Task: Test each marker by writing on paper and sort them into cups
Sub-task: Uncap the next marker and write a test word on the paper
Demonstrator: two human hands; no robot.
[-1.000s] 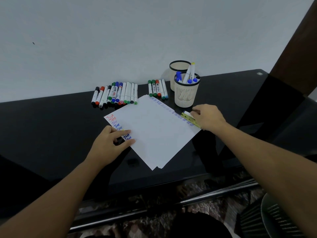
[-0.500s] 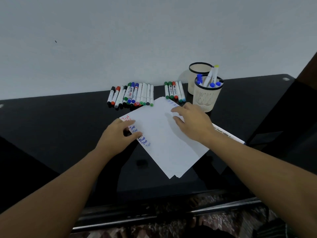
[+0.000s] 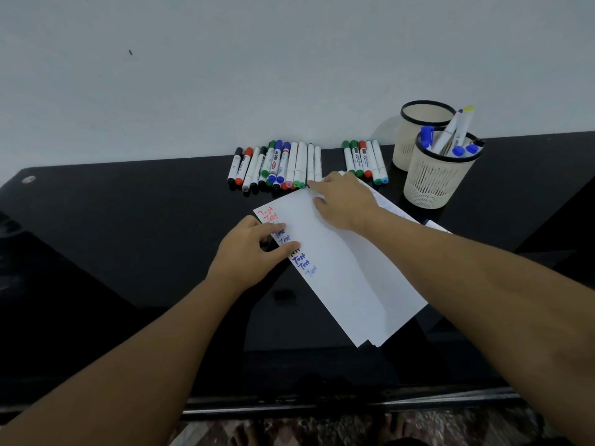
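Nearest: both forearms are crossing the front edge of the black glass table [image 3: 128, 239]. The left hand [image 3: 249, 252] is pressing flat on the left margin of the paper sheets [image 3: 341, 272], fingers extended and holding nothing, partly covering a column of red and blue "Test" marks [image 3: 302, 260]. So the stack is being pinned for writing.

Change over the last second: the right hand [image 3: 343, 201] was at the paper's right edge, near the cups and touching a yellow-green item there; it has now swung across to the sheet's far corner. It is now empty, fingers stretched forward, index tip just short of the near ends of the large marker row [image 3: 277, 165]. No marker is gripped yet. Which marker it is heading for I cannot tell.

Judgement: one test-and-sort cycle looks closed and the next pick is beginning. The row is tightly packed, so one barrel may need sliding out before pinching.

Farther back: a smaller marker group [image 3: 365, 160] is lying to the right of the hand, apart from the big row. Beyond it, the front mesh cup [image 3: 433, 180] is holding several markers; the rear mesh cup [image 3: 415, 123], touching or just behind it, shows nothing inside from this angle. Most markers are awaiting testing.
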